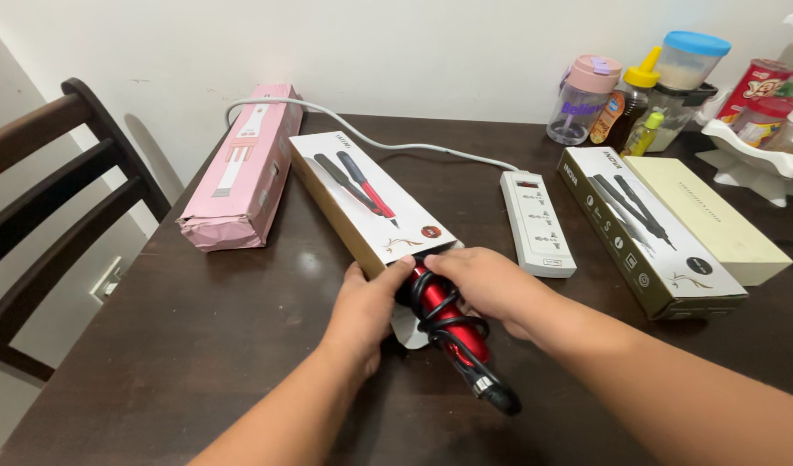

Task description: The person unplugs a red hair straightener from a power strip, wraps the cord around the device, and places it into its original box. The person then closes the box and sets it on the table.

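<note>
Right now I see the red hair straightener (444, 321), cord wrapped round it, lying at lower centre, its long axis running from the open end of the tan box (370, 200) down-right. My right hand (487, 283) has its fingers curled over its upper end; my left hand (368, 306) pinches the box's flap beside it.

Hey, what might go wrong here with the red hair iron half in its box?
The black cord wound round the red hair iron may catch on the box mouth. The left hand holds only the box's open end, so the long box could slide or its flap crease. The right hand covers the iron's top, hiding how it lines up.
</note>
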